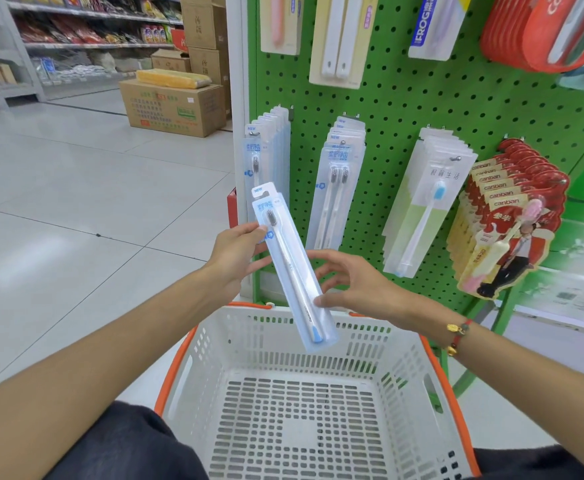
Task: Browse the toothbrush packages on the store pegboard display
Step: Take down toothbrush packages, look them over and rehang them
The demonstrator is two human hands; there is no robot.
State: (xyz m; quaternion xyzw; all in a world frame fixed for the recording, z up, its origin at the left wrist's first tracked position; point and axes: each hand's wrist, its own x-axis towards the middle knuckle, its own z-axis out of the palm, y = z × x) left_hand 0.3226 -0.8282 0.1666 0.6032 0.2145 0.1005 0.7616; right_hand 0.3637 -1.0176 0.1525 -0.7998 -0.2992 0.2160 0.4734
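A single-toothbrush package (292, 268), clear with a light blue card, is tilted in front of the green pegboard (405, 109). My left hand (235, 252) pinches its upper left edge near the brush head. My right hand (356, 282) touches the lower right side, thumb lying on the front and fingers spread behind it. Matching single packs (266, 147) hang on the left peg. A row of twin packs (339, 181), pale green packs (425, 206) and red canban packs (505, 220) hang to the right.
A white basket (401, 344) with an orange rim sits on my lap below the package. More toothbrush packs (339, 36) hang higher on the board. Cardboard boxes (176, 105) and stocked shelves (86, 32) stand across the tiled aisle on the left.
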